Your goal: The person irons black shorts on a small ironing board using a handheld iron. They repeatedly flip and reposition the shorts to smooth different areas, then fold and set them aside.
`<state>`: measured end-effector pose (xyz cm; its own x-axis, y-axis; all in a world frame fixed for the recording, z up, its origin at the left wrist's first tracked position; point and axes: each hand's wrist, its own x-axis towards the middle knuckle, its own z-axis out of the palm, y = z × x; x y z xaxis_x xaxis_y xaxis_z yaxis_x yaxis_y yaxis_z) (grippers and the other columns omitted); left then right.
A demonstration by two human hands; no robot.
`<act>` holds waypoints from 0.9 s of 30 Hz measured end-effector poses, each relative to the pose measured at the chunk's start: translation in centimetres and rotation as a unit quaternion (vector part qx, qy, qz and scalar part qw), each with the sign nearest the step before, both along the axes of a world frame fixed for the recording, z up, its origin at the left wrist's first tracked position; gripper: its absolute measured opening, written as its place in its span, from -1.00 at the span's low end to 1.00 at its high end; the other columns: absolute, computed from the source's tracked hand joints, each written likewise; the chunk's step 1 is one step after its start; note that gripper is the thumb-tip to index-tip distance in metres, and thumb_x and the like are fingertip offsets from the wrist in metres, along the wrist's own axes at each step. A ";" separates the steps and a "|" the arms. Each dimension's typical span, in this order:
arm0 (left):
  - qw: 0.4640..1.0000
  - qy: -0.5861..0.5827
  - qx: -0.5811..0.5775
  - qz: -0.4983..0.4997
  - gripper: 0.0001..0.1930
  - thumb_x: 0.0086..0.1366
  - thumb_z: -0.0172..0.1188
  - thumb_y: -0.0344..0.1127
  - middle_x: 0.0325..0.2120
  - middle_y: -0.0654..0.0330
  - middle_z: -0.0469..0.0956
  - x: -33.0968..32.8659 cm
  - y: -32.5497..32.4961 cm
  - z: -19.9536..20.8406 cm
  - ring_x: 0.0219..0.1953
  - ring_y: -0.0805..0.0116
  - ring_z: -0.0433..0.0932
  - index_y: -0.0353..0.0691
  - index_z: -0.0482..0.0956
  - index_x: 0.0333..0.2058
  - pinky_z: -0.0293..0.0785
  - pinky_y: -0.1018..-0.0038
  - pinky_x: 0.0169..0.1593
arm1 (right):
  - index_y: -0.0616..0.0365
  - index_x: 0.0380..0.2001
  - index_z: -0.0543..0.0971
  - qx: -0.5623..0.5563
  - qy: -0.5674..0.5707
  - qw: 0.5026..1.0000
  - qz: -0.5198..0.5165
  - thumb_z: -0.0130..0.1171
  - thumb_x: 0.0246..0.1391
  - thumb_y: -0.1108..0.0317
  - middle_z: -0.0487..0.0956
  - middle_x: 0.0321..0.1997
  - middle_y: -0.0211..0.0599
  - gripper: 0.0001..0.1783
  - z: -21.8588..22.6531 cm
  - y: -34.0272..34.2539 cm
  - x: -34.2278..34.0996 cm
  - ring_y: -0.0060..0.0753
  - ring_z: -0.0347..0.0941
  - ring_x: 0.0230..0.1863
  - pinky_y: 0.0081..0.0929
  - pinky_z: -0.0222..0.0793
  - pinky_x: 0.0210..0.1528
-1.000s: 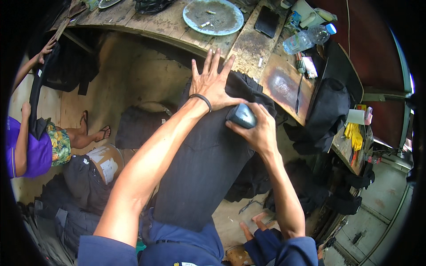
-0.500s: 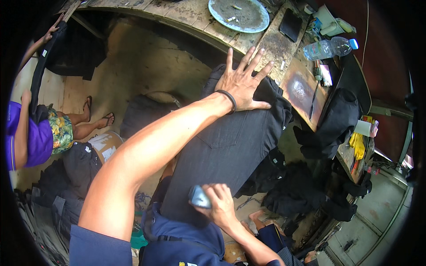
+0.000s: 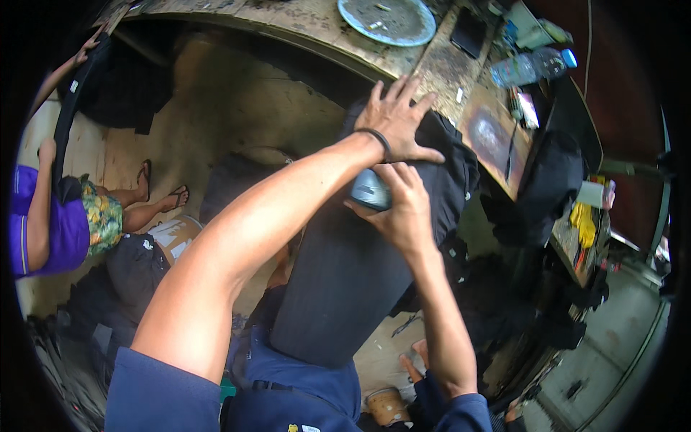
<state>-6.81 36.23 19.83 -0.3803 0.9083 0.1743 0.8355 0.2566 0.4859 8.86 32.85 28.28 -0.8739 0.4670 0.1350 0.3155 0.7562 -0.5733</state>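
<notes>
Black jeans lie stretched lengthwise in front of me, from my lap toward the wooden table, over a flat support I cannot make out. My left hand, with a dark band at its wrist, presses flat on the far end of the jeans, fingers spread. Just below that wrist, my right hand grips a rounded blue-grey block against the fabric. The block's underside is hidden.
A wooden table holds a blue dish of ash, a phone and a water bottle. Dark cloth hangs at the right. Garments pile on both sides. A person in purple handles black cloth at left.
My right hand has slid the block away from me, from the near end of the jeans up to beside my left wrist. The left hand stays spread at the far end.
</notes>
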 end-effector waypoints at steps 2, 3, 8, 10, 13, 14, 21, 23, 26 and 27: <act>1.000 0.008 0.016 0.001 0.30 -0.02 0.35 0.73 0.59 -0.11 0.13 -0.1 0.0 -0.1 0.65 -0.10 0.04 -0.01 0.31 0.54 -0.05 -0.25 0.61 | 0.17 -0.07 0.64 -0.031 -0.038 0.999 0.020 0.72 -0.24 0.17 0.56 -0.18 -0.11 -0.34 0.4 -2.1 1.4 0.08 0.50 -0.09 -0.05 0.45 0.04; 1.000 0.011 0.028 -0.002 0.31 -0.02 0.34 0.74 0.58 -0.13 0.13 -0.2 0.1 -0.2 0.65 -0.10 0.03 -0.01 0.30 0.55 -0.06 -0.23 0.62 | 0.17 -0.08 0.64 -0.066 -0.092 0.993 0.021 0.72 -0.24 0.16 0.55 -0.20 -0.11 -0.34 0.4 -3.6 3.2 0.07 0.49 -0.12 -0.05 0.45 0.02; 0.999 0.004 0.048 0.000 0.33 -0.04 0.30 0.80 0.57 -0.12 0.16 -0.5 0.4 -0.1 0.61 -0.17 0.13 -0.04 0.33 0.53 0.07 -0.16 0.61 | 0.37 0.17 0.60 -0.070 -0.078 0.971 -0.215 0.77 -0.12 0.06 0.54 0.26 0.07 -0.11 -0.6 -17.1 19.1 0.09 0.66 0.09 -0.12 0.63 0.16; 0.995 -0.021 0.097 -0.009 0.31 0.00 0.28 0.79 0.54 -0.16 0.20 -1.1 0.1 0.2 0.56 -0.22 0.21 -0.14 0.38 0.49 0.16 -0.13 0.58 | 0.38 0.57 0.14 -0.347 -0.041 0.835 -0.425 0.74 -0.03 0.06 0.33 0.50 0.37 0.31 0.4 -23.0 24.5 -0.02 0.43 0.46 -0.14 0.50 0.36; 0.982 0.082 0.157 0.066 0.06 0.27 0.22 0.61 0.48 -0.25 0.26 -1.6 -2.5 0.2 0.52 -0.23 0.26 -0.21 0.46 0.40 0.25 -0.13 0.49 | 0.42 0.38 0.45 -0.610 -0.035 0.694 -0.382 0.73 0.03 0.10 0.75 -0.03 -0.10 0.00 1.2 -29.6 28.3 -0.35 0.68 0.01 -0.36 0.58 0.15; 0.974 0.150 0.097 0.142 0.02 0.31 0.22 0.55 0.47 -0.24 0.28 -1.2 -4.5 0.0 0.52 -0.20 0.28 -0.21 0.41 0.43 0.28 -0.13 0.46 | 0.38 0.19 0.57 -0.612 -0.070 0.676 -0.405 0.73 0.01 0.06 0.74 -0.12 -0.18 -0.15 1.3 -31.5 29.2 -0.42 0.65 -0.09 -0.37 0.58 0.04; 0.912 -0.378 0.067 0.144 -0.30 0.67 -0.01 0.17 0.19 -0.32 0.64 10.8 -28.3 -3.0 0.33 -0.16 0.58 -0.50 0.57 0.26 0.42 0.16 0.39 | 0.36 -0.06 0.74 -0.554 -0.259 0.651 -0.449 0.74 -0.10 -0.14 0.78 -0.20 -0.19 -0.22 -2.0 -42.6 38.2 -0.42 0.69 -0.19 -0.36 0.63 -0.10; 0.932 -0.306 0.005 0.196 -0.33 0.67 -0.01 0.14 0.17 -0.30 0.66 13.3 -32.8 -3.1 0.29 -0.23 0.60 -0.47 0.59 0.25 0.46 0.15 0.36 | 0.39 0.41 0.48 -0.287 -0.121 0.856 -0.413 0.73 -0.10 -0.09 0.79 -0.03 0.03 0.13 -2.2 -42.9 38.9 -0.20 0.76 -0.08 -0.29 0.65 0.00; 0.922 -0.339 -0.039 0.183 -0.21 0.63 -0.02 0.25 0.30 -0.33 0.54 12.3 -32.3 -2.6 0.40 -0.21 0.50 -0.48 0.46 0.37 0.37 0.14 0.45 | 0.30 0.63 0.12 -0.419 -0.113 0.809 -0.396 0.71 -0.08 -0.11 0.62 0.31 0.24 0.40 -1.7 -40.3 35.5 -0.02 0.64 0.25 -0.21 0.54 0.29; 0.927 -0.325 -0.046 0.184 -0.16 0.62 -0.03 0.29 0.34 -0.34 0.50 11.2 -30.8 -2.4 0.43 -0.20 0.46 -0.49 0.41 0.40 0.34 0.14 0.48 | 0.24 0.67 0.02 -0.442 -0.146 0.795 -0.388 0.71 -0.07 -0.10 0.60 0.35 0.26 0.46 -1.5 -39.3 33.8 -0.01 0.64 0.27 -0.20 0.54 0.31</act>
